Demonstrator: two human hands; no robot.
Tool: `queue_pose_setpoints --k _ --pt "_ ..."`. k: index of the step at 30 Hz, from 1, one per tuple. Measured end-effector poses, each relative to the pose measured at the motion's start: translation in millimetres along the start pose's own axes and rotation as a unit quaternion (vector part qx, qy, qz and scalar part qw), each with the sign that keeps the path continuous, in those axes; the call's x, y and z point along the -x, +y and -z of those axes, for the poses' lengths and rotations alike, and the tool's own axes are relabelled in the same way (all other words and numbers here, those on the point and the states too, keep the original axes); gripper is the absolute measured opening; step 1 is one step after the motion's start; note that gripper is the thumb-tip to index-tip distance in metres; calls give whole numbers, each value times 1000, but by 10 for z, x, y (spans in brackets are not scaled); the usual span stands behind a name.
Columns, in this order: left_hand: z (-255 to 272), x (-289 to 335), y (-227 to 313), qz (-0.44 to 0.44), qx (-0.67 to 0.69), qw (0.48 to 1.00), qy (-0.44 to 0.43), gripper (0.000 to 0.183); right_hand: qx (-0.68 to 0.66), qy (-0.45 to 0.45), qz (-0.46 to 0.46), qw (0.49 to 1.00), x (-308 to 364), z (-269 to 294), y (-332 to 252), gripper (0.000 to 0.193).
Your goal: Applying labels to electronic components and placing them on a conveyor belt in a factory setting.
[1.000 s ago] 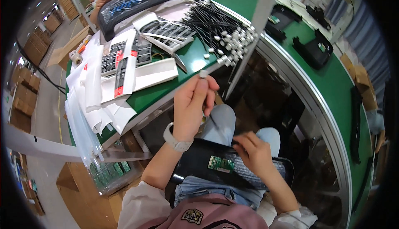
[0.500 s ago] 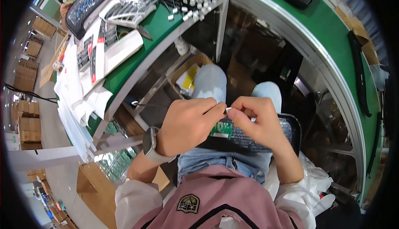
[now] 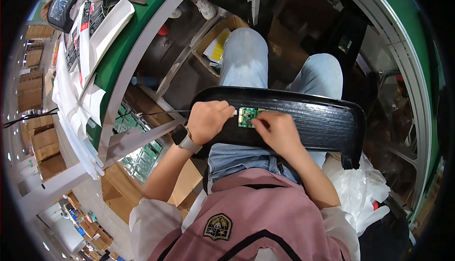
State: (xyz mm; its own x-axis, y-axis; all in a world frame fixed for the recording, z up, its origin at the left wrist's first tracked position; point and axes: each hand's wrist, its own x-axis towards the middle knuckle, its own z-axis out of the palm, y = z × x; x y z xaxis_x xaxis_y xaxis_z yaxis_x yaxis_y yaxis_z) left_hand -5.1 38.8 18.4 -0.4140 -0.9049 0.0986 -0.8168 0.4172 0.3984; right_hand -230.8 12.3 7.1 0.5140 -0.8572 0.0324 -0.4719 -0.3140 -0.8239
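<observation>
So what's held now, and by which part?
The left hand holds a cable by its white connector end; the right hand is at the circuit board, grip unclear.

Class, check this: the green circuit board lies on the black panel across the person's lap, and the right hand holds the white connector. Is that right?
Not quite: the white connector is in the left hand, not the right hand, as the head view shows. The rest stands: the green circuit board lies on the black panel across the person's lap.
</observation>
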Motion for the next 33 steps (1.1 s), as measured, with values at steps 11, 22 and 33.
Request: queue_pose_setpoints --k 11,22,33 --pt "38 -247 -57 -134 -84 985 -63 16 217 61 -23 974 117 36 160 21" --pt "-141 -386 -185 -311 -77 947 12 25 251 48 -5 967 179 -13 173 28" --pt "1628 -202 -174 38 -220 879 421 19 155 11 23 988 -172 482 -168 11"
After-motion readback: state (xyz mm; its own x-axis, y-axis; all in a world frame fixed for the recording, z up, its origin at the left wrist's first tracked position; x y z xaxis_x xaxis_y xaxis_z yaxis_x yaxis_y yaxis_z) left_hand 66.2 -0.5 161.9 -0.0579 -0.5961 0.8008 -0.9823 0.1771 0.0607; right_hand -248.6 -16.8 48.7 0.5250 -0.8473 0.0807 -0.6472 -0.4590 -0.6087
